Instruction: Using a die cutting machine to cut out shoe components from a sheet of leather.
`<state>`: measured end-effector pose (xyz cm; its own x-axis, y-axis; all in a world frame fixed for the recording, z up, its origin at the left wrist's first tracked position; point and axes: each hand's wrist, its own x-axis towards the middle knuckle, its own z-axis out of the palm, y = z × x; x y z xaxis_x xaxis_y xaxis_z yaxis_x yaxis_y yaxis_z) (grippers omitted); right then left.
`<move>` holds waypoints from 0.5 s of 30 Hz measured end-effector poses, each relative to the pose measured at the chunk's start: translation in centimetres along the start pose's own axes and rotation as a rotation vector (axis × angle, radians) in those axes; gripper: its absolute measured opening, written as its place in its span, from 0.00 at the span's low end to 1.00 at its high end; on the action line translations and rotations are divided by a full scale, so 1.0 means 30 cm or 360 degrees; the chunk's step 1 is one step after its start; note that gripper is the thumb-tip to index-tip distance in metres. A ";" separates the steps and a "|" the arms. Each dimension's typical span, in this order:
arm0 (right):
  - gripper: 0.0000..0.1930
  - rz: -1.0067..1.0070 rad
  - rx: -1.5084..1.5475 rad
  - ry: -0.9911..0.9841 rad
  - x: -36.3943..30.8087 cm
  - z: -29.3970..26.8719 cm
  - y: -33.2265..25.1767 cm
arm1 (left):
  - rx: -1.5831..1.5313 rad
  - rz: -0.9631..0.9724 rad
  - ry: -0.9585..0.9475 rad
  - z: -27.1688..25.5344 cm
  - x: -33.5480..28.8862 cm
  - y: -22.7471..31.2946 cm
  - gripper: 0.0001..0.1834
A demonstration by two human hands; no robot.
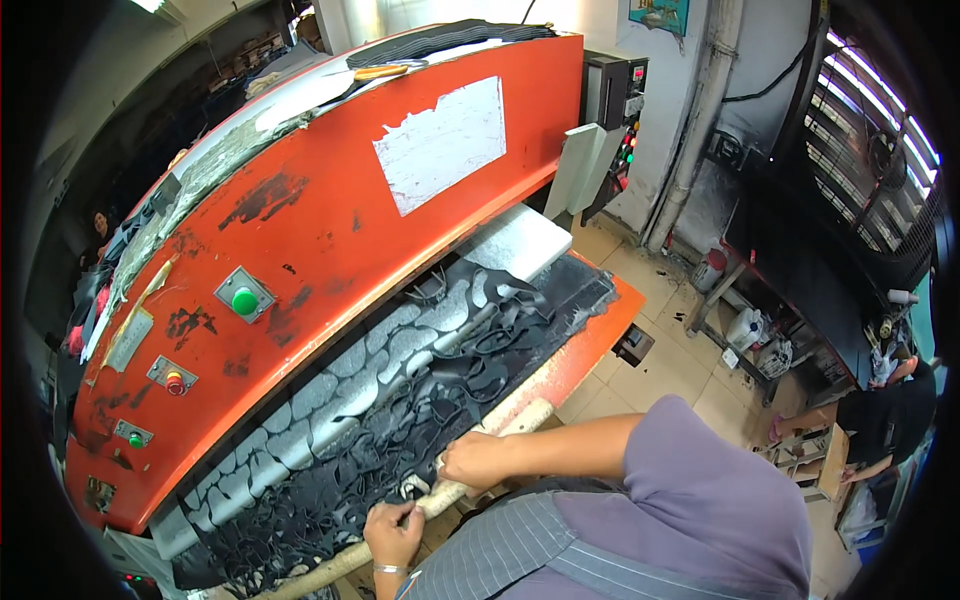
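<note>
My left hand (394,534), a bracelet at its wrist, is closed with thumb and fingertips together against a cream padded bar (437,500). Whatever lies between those fingertips is too small to make out. Farther up the same bar my right hand (474,461) is curled closed at the edge of the black scrap, its grip hidden. A small pale piece (412,486) lies between the two hands. Beyond them spreads a heap of tangled black offcut strips (400,420). Behind the heap, a perforated black sheet (455,285) covers part of a white board (525,240).
A large orange press (330,200) arches over the board, with green buttons (244,300) and a red knob (175,383) on its face. A control box (610,90) stands at its far end. At right are a dark table (800,290) and another person (885,425).
</note>
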<state>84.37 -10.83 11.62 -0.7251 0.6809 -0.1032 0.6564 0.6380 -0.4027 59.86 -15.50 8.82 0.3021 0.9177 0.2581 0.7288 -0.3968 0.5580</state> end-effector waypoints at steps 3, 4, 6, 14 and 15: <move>0.22 -0.0032 0.0444 -0.0126 0.059 -0.174 0.162 | -0.0085 -0.0104 -0.0227 -0.035 0.054 -0.002 0.07; 0.22 -0.0028 0.0247 0.0099 0.106 -0.208 0.255 | -0.0076 -0.0112 -0.0228 -0.038 0.077 -0.002 0.07; 0.31 0.0228 -0.0102 0.0337 0.191 -0.280 0.461 | -0.0135 -0.0197 -0.0241 -0.034 0.121 0.004 0.06; 0.37 0.0050 -0.0411 0.0808 0.259 -0.290 0.867 | -0.0448 -0.0099 -0.0167 0.041 0.388 0.149 0.09; 0.36 -0.0045 -0.0372 0.0954 0.260 -0.294 0.846 | -0.0433 -0.0118 -0.0156 0.053 0.403 0.165 0.09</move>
<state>97.22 13.84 8.63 -0.5451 0.7023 0.4579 0.7158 0.6742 -0.1820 68.09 -6.34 13.46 0.3215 0.9367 0.1387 0.5637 -0.3070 0.7668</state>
